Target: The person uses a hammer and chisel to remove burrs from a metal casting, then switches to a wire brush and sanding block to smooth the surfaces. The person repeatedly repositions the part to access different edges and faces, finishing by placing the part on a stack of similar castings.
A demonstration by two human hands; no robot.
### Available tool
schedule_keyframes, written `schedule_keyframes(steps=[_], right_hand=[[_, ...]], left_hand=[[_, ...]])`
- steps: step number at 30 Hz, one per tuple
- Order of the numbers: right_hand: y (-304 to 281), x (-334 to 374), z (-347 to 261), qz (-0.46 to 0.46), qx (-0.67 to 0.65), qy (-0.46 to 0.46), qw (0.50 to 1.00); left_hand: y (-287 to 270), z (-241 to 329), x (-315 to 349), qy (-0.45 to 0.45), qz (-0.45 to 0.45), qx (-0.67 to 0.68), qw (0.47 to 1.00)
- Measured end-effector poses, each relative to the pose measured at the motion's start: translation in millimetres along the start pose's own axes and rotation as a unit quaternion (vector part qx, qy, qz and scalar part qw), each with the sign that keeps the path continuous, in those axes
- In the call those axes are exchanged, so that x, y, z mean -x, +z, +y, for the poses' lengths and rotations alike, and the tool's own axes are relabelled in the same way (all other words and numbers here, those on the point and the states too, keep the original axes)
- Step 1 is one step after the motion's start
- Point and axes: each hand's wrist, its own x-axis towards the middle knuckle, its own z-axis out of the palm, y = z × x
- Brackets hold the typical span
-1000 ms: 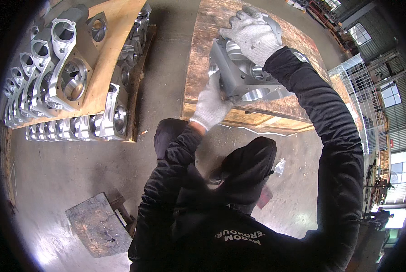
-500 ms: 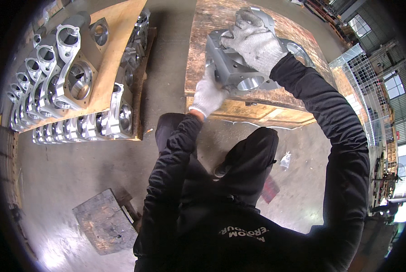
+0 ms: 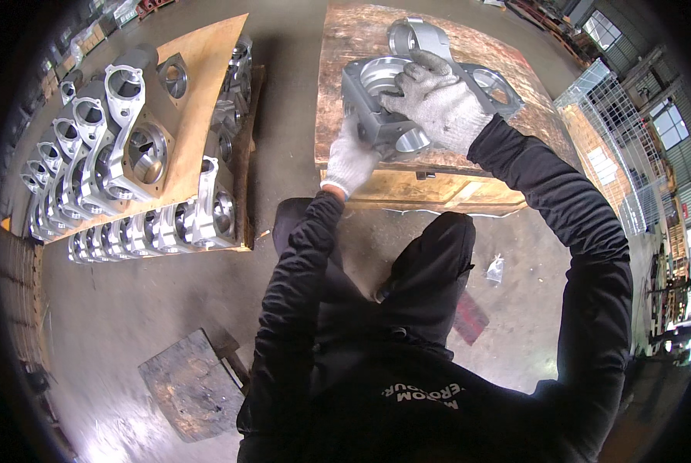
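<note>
We note the grey metal casting point(image 3: 366, 108) on the wooden crate point(image 3: 484, 54), near the edge facing the wearer, its wide bore turned upward; we judge this placing keeps the bore's opening within easy reach. The left hand point(image 3: 353, 158), in a pale knit glove, grasps the casting's near-left corner from low down, thumb up along the side face; the undersides of its fingers are hidden. We read that hold as a steadying one. The right hand point(image 3: 438, 104), likewise gloved, lies palm down over the casting with fingers bent toward the bore's rim; we cannot tell whether it grips the metal or merely presses on it, nor whether anything sits under the palm. The right arm swings wide with a bent elbow and comes in from the right; the left forearm runs nearly straight up to the crate's near edge. To the left, similar castings point(image 3: 122, 162) stand in a row on a wooden sheet point(image 3: 187, 116) with more beneath, presumably layered so that the machined faces are kept apart.
</note>
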Motion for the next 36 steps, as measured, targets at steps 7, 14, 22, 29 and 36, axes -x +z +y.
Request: schedule_keyframes(steps=[7,14,22,29,36], right_hand=[[22,16,6,0.083,-0.053,0.001,0.995],[37,91,13,0.155,-0.178,0.107,0.966],[121,150,-3,0.183,-0.341,0.375,0.843],[110,120,7,0.259,-0.435,0.403,0.763],[176,81,107,0.257,-0.448,0.542,0.663]], left_hand=[[2,2,-2,0.008,-0.024,0.053,0.998],[-24,6,3,-0.042,-0.120,0.147,0.981],[-27,34,-3,-0.145,-0.100,0.277,0.945],[-38,-36,-26,-0.124,-0.109,0.374,0.913],[-49,-7,-60,-0.282,-0.133,0.460,0.832]])
